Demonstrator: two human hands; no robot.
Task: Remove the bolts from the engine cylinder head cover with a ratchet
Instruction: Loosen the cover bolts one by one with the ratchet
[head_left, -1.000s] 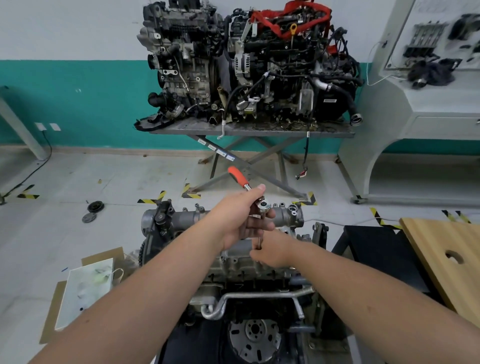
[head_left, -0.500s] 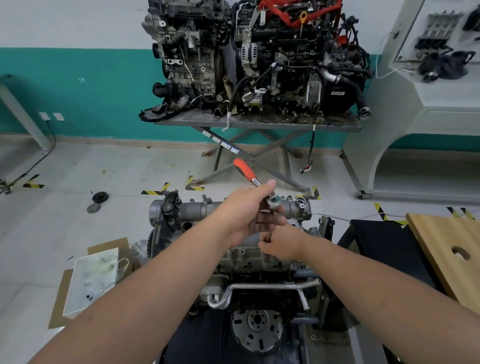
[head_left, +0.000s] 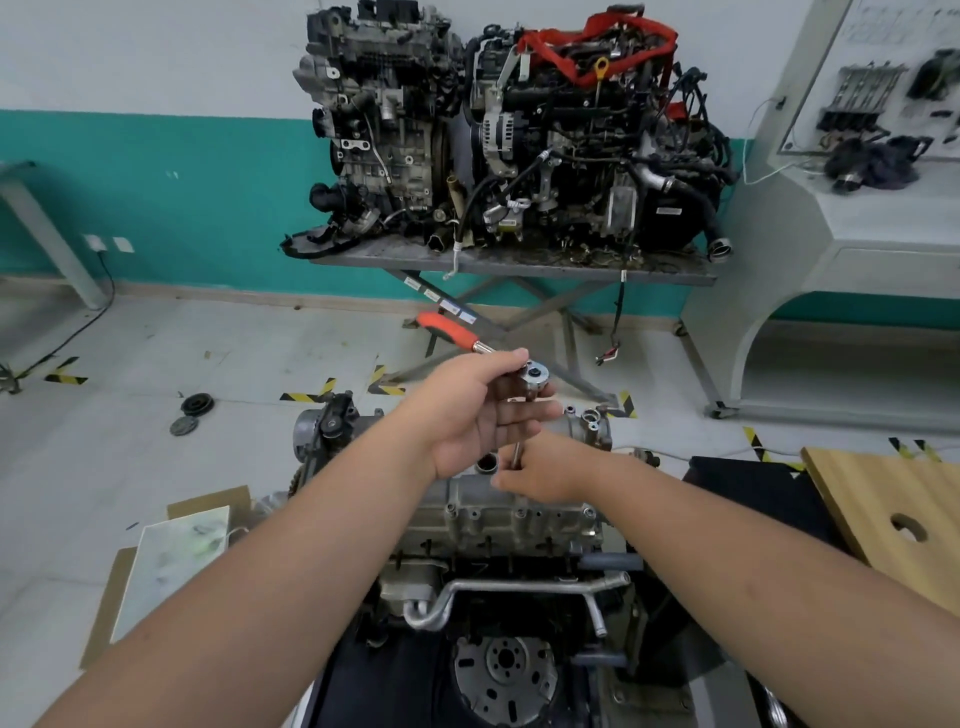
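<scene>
The grey cylinder head cover tops the engine in front of me, with several bolts along its near edge. Above it my left hand grips the ratchet near its chrome head; the orange handle points up and to the left. A thin extension bar drops from the ratchet head toward the cover. My right hand pinches the bar's lower end just above the cover. The socket and the bolt under it are hidden by my fingers.
Two more engines sit on a metal stand against the far wall. A wooden board with a hole lies at right, cardboard with a white sheet on the floor at left. Round black parts lie on the floor.
The ratchet handle has swung further to the left and lies flatter. Both hands stay on the tool above the cover. The camera has shifted slightly.
</scene>
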